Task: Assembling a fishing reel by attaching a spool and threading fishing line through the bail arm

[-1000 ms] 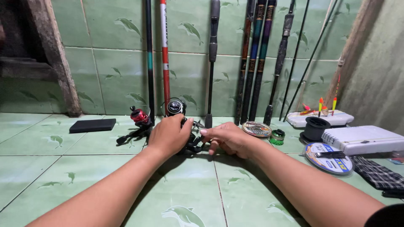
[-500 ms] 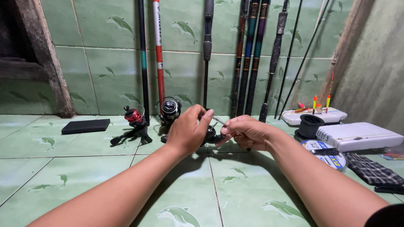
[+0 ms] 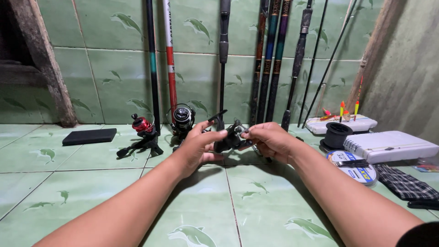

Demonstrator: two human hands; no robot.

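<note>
Reel (image 3: 228, 137) held between both hands above the floor (image 3: 228, 206) — two reels (image 3: 146, 130) left, rods (image 3: 270, 59) behind, boxes (image 3: 388, 146) right

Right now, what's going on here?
A person holds a black fishing reel in both hands above a green tiled floor: the left hand grips its body and the right hand pinches its other end. A red spinning reel and a black spinning reel sit on the floor behind, below fishing rods leaning on the wall.
</note>
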